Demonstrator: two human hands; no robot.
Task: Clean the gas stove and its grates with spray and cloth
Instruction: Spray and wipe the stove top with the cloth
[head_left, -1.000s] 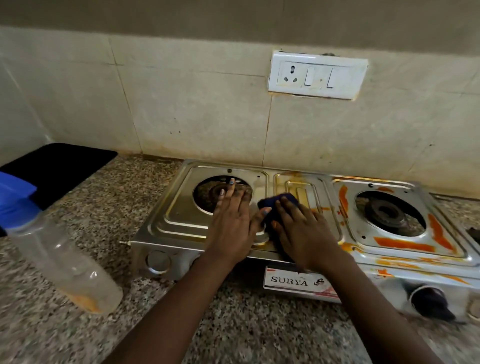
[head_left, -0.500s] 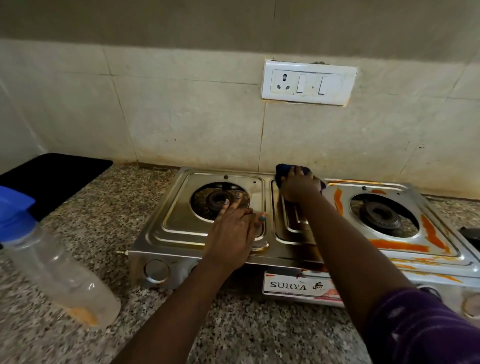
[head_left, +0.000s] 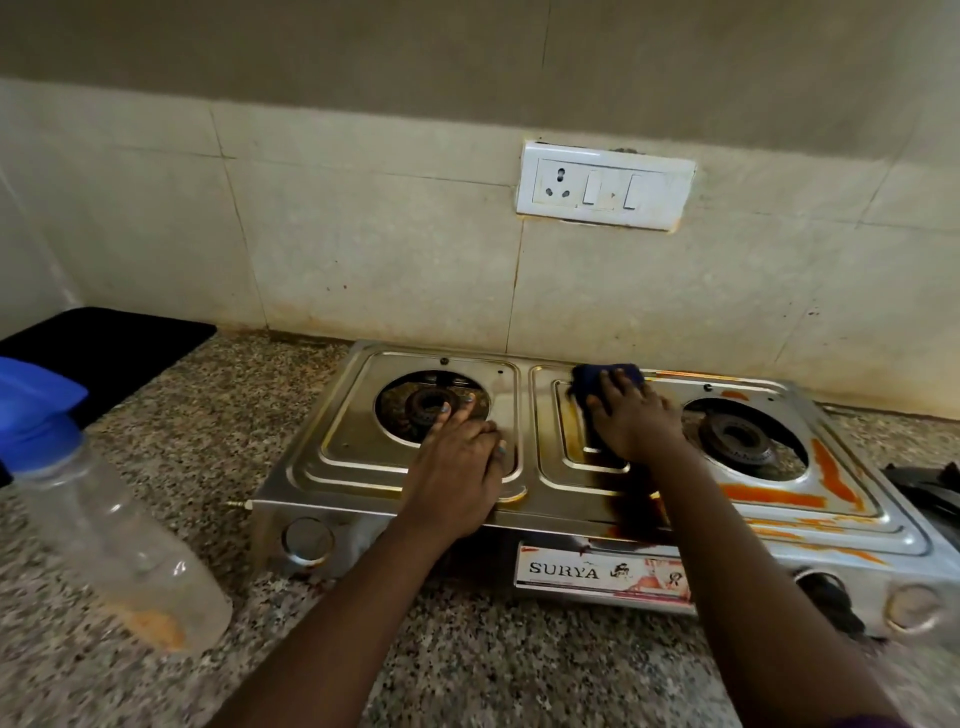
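Right hand (head_left: 631, 423) presses blue cloth (head_left: 605, 376) flat on stove (head_left: 545, 483) centre panel, mid-frame; it has drawn back slightly toward the front since 0.5 s ago.
Left hand (head_left: 457, 467) unchanged: flat, fingers spread, holding nothing, by left burner (head_left: 428, 405). Orange residue around right burner (head_left: 737, 439). Front label (head_left: 602, 571) reads "SURYA". Spray bottle (head_left: 98, 512), blue cap, lower left on counter (head_left: 467, 670).
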